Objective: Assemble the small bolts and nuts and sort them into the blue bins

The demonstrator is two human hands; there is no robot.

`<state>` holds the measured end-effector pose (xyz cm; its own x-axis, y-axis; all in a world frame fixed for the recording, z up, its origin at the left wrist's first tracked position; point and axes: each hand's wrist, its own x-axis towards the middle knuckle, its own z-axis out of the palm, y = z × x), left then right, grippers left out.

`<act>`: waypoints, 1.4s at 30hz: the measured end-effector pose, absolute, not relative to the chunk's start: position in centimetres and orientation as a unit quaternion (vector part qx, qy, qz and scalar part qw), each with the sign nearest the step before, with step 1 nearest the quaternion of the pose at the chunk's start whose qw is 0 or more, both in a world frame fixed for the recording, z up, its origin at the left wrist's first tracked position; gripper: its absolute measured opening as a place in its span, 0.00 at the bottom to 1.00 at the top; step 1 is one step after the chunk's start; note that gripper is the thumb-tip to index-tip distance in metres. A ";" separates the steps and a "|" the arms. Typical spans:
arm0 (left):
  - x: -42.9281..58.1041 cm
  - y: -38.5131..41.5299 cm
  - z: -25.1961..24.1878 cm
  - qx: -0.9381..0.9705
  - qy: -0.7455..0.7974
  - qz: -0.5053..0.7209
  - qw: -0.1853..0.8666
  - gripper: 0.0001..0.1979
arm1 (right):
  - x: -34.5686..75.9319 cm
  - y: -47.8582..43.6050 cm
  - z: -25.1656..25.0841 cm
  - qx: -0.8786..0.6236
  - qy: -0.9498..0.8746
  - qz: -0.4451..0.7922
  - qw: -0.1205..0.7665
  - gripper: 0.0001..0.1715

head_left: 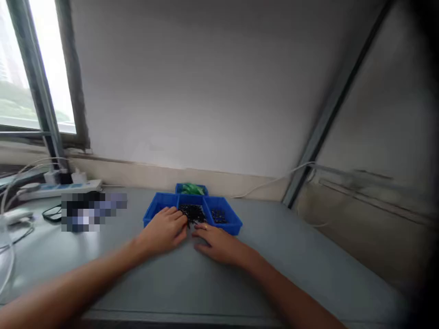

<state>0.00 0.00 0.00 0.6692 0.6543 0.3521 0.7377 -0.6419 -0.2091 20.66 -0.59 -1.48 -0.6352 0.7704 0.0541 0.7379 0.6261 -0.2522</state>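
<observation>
My left hand [166,232] rests at the front of the left blue bin [151,211], its fingers curled in beside the middle bin. Whatever those fingers hold, if anything, is hidden. Facing it, my right hand [219,243] lies low in front of the right blue bin [235,224], thumb and fingers apart, with a ring on one finger. Between and beyond both hands, the middle blue bin [192,199] holds a heap of small black pieces [192,213], too small to name. More small dark pieces [218,215] lie in the right bin.
Behind the bins stands another blue bin with green packaging [192,188]. On the left are a power strip [61,188] with plugs and white cables, and a blurred-out dark item [82,205]. The grey table [164,288] meets a wall; a slanted metal post [298,185] rises at the right.
</observation>
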 end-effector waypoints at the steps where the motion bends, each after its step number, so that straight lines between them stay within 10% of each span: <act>1: -0.1 0.2 0.1 -0.890 -0.402 -0.126 0.173 0.08 | 20.7 -0.6 -1.5 -0.422 -0.897 0.104 0.078 0.25; 25: -1.3 2.2 -0.6 -0.832 -0.509 -0.118 0.186 0.11 | 19.9 -0.9 -1.6 -0.448 -0.888 0.088 0.042 0.30; 42: 0.2 0.1 -2.2 -0.970 -0.166 -0.098 0.146 0.05 | 19.2 -0.6 -2.7 -0.466 -0.883 0.034 0.049 0.27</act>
